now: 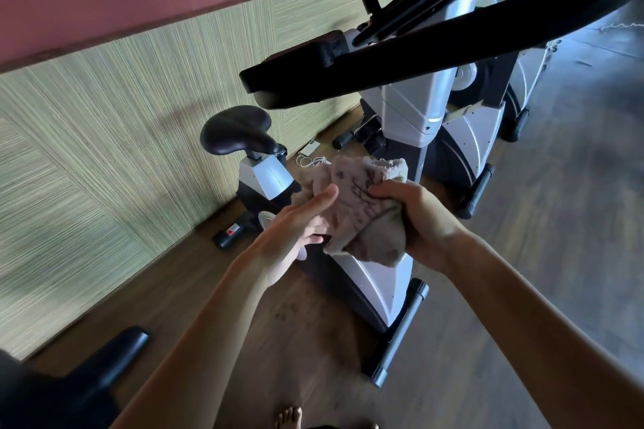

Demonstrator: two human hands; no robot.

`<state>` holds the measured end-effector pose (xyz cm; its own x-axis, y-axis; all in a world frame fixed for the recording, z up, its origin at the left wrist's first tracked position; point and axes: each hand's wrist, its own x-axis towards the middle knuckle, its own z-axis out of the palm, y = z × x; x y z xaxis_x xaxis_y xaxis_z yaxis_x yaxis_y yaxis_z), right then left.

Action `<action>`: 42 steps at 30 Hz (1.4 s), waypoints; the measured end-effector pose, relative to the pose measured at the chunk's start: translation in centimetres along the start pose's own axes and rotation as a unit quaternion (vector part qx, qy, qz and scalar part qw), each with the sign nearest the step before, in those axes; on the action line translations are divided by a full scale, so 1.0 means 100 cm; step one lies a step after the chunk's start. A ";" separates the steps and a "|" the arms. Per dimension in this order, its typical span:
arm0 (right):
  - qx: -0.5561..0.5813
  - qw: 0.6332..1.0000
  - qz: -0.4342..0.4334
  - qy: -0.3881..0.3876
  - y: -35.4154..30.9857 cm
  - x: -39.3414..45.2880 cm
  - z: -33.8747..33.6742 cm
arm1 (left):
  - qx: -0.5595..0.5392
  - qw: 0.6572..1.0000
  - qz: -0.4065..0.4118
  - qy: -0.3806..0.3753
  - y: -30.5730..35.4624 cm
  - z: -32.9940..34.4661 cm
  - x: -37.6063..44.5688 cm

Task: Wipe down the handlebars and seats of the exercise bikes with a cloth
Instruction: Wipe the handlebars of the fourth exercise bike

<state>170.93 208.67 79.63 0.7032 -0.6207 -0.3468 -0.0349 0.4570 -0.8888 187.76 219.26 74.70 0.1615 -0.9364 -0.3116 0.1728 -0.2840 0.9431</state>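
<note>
Both forearms reach out from under the camera, and between them I hold the cloth in the air, above the bike's grey base and clear of every part I mean to wipe. My right hand is clenched around one bunched side of it; my left hand lies flat with straight fingers against the other side, thumb along the fabric, supporting rather than gripping. I judge this to be the regrouping step: folding the cloth into a pad before the next surface. To do it well I should turn a fresh face outward, since the side showing looks smudged, and gather the loose corner so it cannot drag. Of the 2 targets, the black handlebar crosses just above my hands, while the seat stands lower, off to the left.
</note>
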 end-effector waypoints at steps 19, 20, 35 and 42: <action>-0.240 0.968 -0.059 0.045 -0.004 -0.007 -0.002 | -0.031 0.964 0.010 0.265 0.011 0.028 0.007; -0.251 0.965 -0.059 0.053 -0.005 -0.008 -0.003 | -0.033 0.961 -0.007 0.276 0.009 0.027 0.008; -0.538 0.841 -0.047 -0.033 -0.040 -0.008 -0.021 | 0.254 0.956 0.148 -0.008 0.006 0.016 0.012; -0.583 0.801 -0.135 0.009 -0.037 -0.005 -0.025 | 0.069 0.994 0.071 -0.043 0.013 0.022 -0.001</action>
<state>168.93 205.73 82.37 0.7868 -0.6108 -0.0893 -0.5306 -0.5952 -0.6035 185.79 218.52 76.17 0.0892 -0.9817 -0.1684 0.0179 -0.1675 0.9857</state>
